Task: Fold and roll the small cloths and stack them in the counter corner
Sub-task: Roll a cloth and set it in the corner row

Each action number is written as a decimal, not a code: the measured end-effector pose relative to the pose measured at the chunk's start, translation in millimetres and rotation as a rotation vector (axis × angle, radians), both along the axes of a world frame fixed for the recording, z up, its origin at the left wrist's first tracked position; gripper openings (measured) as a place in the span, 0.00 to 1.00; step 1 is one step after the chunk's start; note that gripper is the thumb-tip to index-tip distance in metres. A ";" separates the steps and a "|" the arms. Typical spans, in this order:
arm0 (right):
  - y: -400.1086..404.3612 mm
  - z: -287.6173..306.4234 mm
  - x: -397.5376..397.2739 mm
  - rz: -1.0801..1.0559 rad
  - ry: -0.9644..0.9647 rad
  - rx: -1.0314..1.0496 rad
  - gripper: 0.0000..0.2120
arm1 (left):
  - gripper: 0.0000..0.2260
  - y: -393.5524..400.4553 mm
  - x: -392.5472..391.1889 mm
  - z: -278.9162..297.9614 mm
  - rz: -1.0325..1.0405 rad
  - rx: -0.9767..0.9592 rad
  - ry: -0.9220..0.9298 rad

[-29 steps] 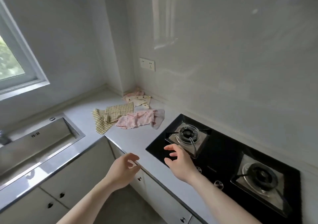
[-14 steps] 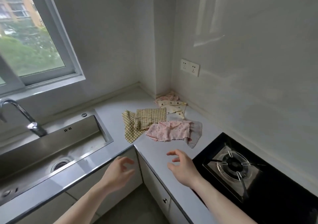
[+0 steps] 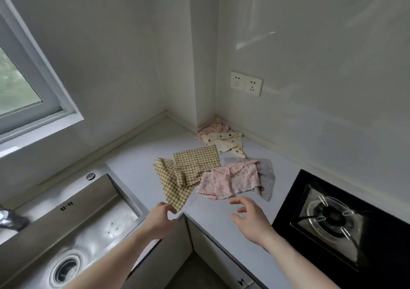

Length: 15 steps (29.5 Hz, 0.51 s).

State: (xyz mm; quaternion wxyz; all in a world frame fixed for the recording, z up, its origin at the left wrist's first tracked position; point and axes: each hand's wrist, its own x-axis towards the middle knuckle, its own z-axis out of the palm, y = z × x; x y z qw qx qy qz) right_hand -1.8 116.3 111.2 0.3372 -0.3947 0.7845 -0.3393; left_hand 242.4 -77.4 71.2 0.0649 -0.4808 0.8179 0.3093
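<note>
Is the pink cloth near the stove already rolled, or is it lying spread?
Spread, not rolled: the pink cloth lies flat and rumpled on the counter, partly over a grey cloth.

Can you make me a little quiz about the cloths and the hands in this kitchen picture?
1. True or false: the right hand is holding a cloth.
2. Which cloth does the left hand reach? A) pink dotted cloth B) yellow checked cloth C) cream dotted cloth
3. Fill in: the grey cloth lies partly under the ____ cloth.

Key: 1 false, it hovers open. 2 B, at its near corner. 3 pink dotted.
</note>
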 end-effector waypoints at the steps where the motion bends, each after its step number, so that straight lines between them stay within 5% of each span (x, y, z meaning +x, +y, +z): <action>1: -14.7 -6.3 6.3 -0.040 -0.002 0.007 0.12 | 0.13 -20.0 0.0 -6.9 -0.042 0.005 -0.022; 9: -74.6 -43.8 36.8 -0.170 0.012 0.109 0.12 | 0.20 -83.2 3.8 -53.7 -0.300 0.009 -0.145; 15: -102.6 -73.4 30.9 -0.157 0.088 0.142 0.13 | 0.24 -107.7 -10.9 -90.3 -0.387 -0.143 -0.073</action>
